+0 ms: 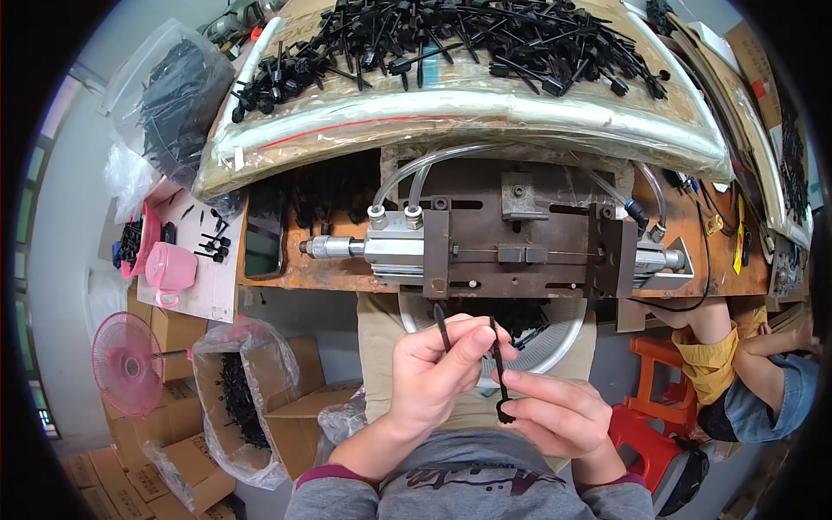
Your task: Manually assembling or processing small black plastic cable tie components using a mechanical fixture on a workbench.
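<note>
Grey sleeves are seen at the lower edge, from which both hands rise before the chest. One thin black plastic tie is pinched at its looped lower end by the fingertips of the right hand, while its upper shaft is gripped by the left hand; a second black strip is held upright in the left hand's closed fingers. Just beyond the hands, a round metal basin of similar parts is set under a rusty steel fixture with a pneumatic cylinder.

Risk, as judged: the slim tie could be bent or slipped from so light a pinch, and fingers could be caught near the fixture's sliding block. Free room is confined to the gap between chest and bench edge; a bagged box bounds the left, a seated person the right.
</note>
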`<state>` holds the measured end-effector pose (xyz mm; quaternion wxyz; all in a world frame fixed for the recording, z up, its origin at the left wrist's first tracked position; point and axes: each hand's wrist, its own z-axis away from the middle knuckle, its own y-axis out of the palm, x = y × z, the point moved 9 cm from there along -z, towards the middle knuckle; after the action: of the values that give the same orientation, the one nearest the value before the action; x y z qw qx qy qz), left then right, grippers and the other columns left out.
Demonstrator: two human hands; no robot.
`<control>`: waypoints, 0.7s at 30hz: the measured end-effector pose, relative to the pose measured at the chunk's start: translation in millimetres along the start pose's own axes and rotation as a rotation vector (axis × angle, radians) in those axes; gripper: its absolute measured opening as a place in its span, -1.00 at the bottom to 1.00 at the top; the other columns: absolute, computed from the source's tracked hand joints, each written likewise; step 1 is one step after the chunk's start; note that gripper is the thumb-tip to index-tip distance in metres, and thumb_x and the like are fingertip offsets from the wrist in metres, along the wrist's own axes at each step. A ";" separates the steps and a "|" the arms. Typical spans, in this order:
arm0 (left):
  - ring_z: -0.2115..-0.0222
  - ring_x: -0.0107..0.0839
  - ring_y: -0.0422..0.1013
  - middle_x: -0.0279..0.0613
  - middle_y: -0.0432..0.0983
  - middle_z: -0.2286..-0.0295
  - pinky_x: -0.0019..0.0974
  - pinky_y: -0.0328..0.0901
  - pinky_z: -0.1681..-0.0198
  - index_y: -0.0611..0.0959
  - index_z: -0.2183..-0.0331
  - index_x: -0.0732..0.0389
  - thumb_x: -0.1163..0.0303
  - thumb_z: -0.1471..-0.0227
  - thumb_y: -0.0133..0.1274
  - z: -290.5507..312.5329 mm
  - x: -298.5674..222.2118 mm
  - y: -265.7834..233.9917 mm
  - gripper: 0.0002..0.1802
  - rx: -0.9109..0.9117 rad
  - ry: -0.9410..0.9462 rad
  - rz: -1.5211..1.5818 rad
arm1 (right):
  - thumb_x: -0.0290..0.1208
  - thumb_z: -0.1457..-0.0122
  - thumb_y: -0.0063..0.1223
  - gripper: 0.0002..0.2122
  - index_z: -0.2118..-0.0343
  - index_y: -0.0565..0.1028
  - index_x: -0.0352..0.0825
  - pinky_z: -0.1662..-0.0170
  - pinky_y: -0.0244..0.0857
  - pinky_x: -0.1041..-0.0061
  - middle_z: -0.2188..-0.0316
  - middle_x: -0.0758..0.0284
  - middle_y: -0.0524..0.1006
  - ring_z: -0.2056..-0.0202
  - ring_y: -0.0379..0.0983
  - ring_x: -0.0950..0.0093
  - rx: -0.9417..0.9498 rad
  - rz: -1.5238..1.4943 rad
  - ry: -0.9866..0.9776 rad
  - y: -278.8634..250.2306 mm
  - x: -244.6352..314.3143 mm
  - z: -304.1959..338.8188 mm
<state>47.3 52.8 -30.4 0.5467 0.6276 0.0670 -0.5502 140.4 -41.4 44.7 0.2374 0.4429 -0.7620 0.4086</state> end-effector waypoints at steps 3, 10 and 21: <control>0.76 -0.77 0.06 -0.07 0.57 0.44 -0.61 -0.02 0.69 0.59 0.29 0.39 0.39 -0.19 -0.03 0.5 2.2 0.1 -0.77 -0.030 0.000 -0.036 | -0.66 0.21 0.29 -0.70 0.30 0.56 -0.47 0.18 0.52 0.42 0.12 0.08 0.52 0.20 0.56 0.24 -0.004 0.005 0.011 1.1 0.1 1.1; 0.67 -0.77 0.16 -0.18 0.56 0.33 -0.63 0.04 0.63 0.57 0.17 0.35 0.40 -0.17 0.01 -3.3 13.9 -4.0 -0.75 0.034 -0.082 0.009 | -0.67 0.20 0.26 -0.72 0.32 0.55 -0.48 0.13 0.49 0.36 0.13 0.06 0.52 0.19 0.55 0.21 -0.031 0.109 0.027 -0.2 -3.9 -1.6; 0.53 -0.65 0.21 -0.19 0.44 0.32 -0.57 0.18 0.46 0.41 0.04 0.32 0.33 -0.31 -0.33 7.1 -1.2 16.6 -0.66 0.183 0.065 -0.252 | -0.52 0.11 0.09 -0.77 0.33 0.48 -0.45 0.20 0.41 0.42 0.08 0.10 0.49 0.31 0.53 0.38 0.104 0.711 0.017 5.8 -47.6 -20.5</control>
<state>53.8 41.5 -17.8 0.4113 0.6790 0.1121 -0.5976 158.9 0.2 19.2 0.0638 0.1582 -0.8446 0.5075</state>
